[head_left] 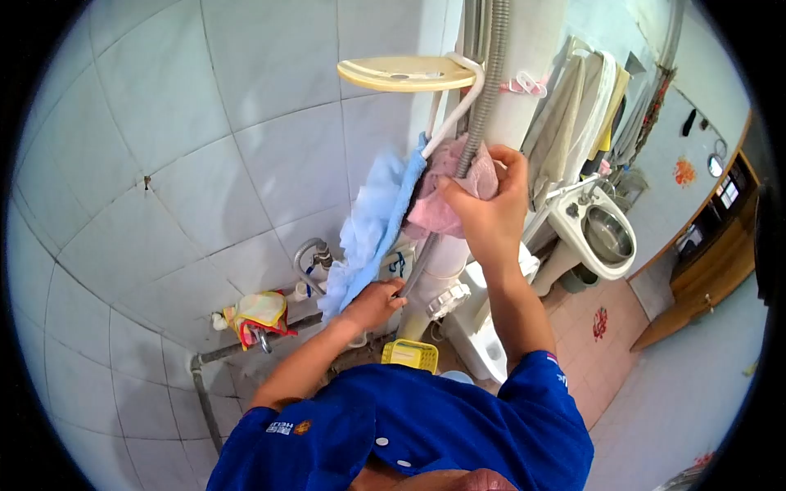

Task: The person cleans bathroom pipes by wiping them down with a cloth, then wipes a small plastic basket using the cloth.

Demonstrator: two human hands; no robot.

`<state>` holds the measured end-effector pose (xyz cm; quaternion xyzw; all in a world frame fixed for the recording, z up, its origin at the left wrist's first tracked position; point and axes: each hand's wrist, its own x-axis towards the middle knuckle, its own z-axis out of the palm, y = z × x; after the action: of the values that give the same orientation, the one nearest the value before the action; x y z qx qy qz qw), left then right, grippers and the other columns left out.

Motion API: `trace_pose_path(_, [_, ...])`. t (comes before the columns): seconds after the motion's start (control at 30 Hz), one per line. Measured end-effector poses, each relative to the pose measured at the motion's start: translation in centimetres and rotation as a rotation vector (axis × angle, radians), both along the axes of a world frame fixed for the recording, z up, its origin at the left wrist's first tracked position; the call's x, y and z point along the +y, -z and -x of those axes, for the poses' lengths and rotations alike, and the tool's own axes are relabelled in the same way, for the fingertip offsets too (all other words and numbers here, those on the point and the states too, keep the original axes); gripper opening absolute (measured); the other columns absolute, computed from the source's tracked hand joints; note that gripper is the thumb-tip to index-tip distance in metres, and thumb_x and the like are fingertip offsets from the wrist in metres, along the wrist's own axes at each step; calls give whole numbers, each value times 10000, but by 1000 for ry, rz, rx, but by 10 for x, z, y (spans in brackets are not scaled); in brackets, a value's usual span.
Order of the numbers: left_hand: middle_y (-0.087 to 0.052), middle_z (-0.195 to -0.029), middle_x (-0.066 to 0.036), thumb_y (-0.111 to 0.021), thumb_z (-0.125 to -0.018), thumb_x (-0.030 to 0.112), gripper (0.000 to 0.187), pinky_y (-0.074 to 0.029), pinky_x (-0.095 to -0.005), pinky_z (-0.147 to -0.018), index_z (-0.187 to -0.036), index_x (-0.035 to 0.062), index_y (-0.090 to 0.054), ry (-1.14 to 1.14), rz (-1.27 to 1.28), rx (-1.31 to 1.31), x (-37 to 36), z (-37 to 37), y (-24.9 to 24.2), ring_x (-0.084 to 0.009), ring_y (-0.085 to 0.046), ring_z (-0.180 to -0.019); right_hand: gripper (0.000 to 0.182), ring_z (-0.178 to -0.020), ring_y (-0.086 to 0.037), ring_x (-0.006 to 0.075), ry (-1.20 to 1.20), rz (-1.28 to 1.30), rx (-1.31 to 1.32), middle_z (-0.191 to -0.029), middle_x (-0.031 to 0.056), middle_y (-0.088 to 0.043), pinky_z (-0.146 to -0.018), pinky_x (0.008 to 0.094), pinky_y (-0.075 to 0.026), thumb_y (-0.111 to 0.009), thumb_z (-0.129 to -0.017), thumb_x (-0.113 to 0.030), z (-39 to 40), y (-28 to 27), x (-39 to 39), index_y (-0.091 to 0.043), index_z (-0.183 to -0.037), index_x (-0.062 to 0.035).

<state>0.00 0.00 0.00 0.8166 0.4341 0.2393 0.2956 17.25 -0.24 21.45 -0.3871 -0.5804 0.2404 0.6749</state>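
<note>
My right hand (495,200) is closed on a crumpled pink cloth (442,196), pressing it around the grey corrugated shower hose (493,78). Lower down, my left hand (374,304) has its fingers curled at the lower stretch of the hose, below the cloth; part of its grip is hidden. A light-blue ruffled cloth (372,217) hangs just left of the pink cloth and reaches down to my left wrist. Above both hands, a cream shelf (405,74) is fixed to a white bent tube (454,114). A white pipe (524,57) stands behind the hose.
A tap (323,255) and a yellow-and-red cloth (260,313) are low on the tiled wall. Beneath me is a yellow basket (411,354). At right, towels (565,114) hang above a washbasin (620,263) holding a metal bowl (607,233); a wooden door (704,286) stands beyond.
</note>
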Motion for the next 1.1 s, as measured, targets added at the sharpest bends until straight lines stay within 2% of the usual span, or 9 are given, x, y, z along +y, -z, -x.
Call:
trace_pose_path(0.3, [-638, -1056, -249, -624, -883, 162, 334, -483, -440, -865, -1158, -15, -559, 87, -96, -33, 3, -18, 15, -397, -616, -999, 548, -841, -650, 161, 37, -229, -88, -950, 121, -664, -729, 274, -523, -806, -685, -100, -14, -87, 1, -496, -1119, 28])
trace_pose_path(0.4, [-621, -935, -212, -625, -872, 164, 226, -478, -455, -820, -995, -11, -552, 95, -198, -113, 5, -14, 21, -408, -604, -930, 545, -797, -655, 164, 39, -186, -178, -922, 119, -670, -710, 269, -529, -802, -706, -103, -21, -121, -3, -507, -1143, 36])
trace_pose_path(0.47, [-633, -1071, -254, -605, -894, 171, 355, -478, -450, -886, -1171, -41, -542, 134, -186, -6, 6, -12, 21, -407, -606, -1026, 570, -799, -667, 173, 95, -282, -173, -940, 133, -668, -705, 268, -546, -792, -721, -102, -30, -132, -2, -481, -1174, 51])
trace_pose_path(0.57, [-638, -1048, -248, -598, -896, 181, 344, -480, -448, -881, -1160, -31, -532, 49, -96, 41, -1, -16, 9, -406, -606, -1027, 590, -800, -677, 180, 120, -448, -87, -966, 145, -665, -697, 271, -565, -800, -740, -97, -35, -142, -8, -479, -1208, 62])
trace_pose_path(0.6, [-638, -1048, -248, -598, -896, 181, 344, -480, -448, -881, -1160, -31, -532, 49, -94, 41, -1, -17, 11, -406, -606, -1027, 677, -949, -631, 297, 24, -424, 27, -1113, 161, -611, -824, 359, -533, -779, -763, -112, -24, -143, -22, -412, -1324, -18])
trace_pose_path(0.67, [-642, -1008, -239, -590, -904, 184, 327, -483, -441, -874, -1147, -25, -522, 49, -78, -48, 3, -20, 17, -402, -612, -1010, 572, -868, -666, 179, 4, -558, -112, -1040, 143, -644, -732, 274, -561, -820, -736, -85, -39, -125, -3, -508, -1195, 51])
trace_pose_path(0.77, [-640, -1001, -228, -570, -927, 189, 320, -490, -429, -861, -1164, -19, -515, 79, -66, -192, -3, -31, -12, -393, -619, -986, 573, -1054, -609, 244, 274, -754, -428, -1115, 127, -604, -901, 341, -507, -801, -704, -21, -21, -80, 3, -548, -1219, -15])
trace_pose_path(0.97, [-647, -1040, -155, -540, -969, 186, 343, -503, -383, -859, -1255, 10, -470, 6, -149, -300, -6, -57, -55, -300, -650, -981, 586, -978, -591, 380, 419, -988, -552, -1121, 156, -568, -808, 395, -505, -729, -568, 20, -28, -115, 12, -607, -1126, -113])
trace_pose_path(1.1, [-649, -1059, -146, -527, -980, 198, 372, -491, -368, -876, -1291, 11, -443, -12, -104, -333, -7, -69, -76, -280, -645, -993, 633, -1074, -579, 374, 295, -942, -490, -1237, 175, -545, -893, 443, -497, -732, -694, -33, -26, -162, 10, -494, -1279, -66])
